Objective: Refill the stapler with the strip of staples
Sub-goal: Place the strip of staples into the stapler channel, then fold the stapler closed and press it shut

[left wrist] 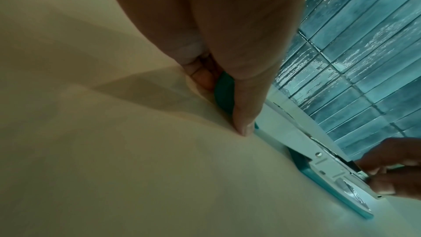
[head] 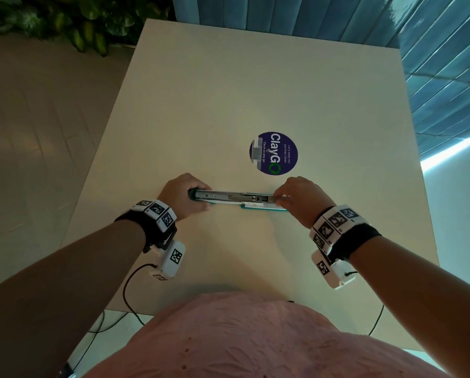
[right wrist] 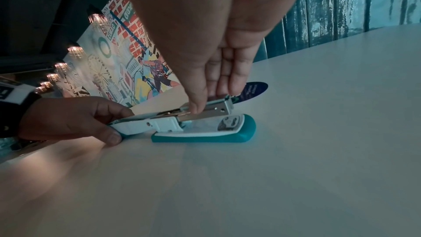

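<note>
Stapler (head: 228, 197) splayed open — left hand (head: 181, 195) grips one end, right hand (head: 300, 201) pinches other.

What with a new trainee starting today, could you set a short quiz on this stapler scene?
1. True or false: the teal-and-white plastic stapler on the pale rectangular table is closed.
2. Which hand grips the stapler's folded-back lid end? A) left B) right C) neither
3. Fill in: seen from the person, the round dark-blue sticker lies ____ the stapler.

Key:
1. False: it lies opened out flat.
2. A: the left hand grips it, while the right hand pinches the metal staple channel.
3. Beyond.
</note>
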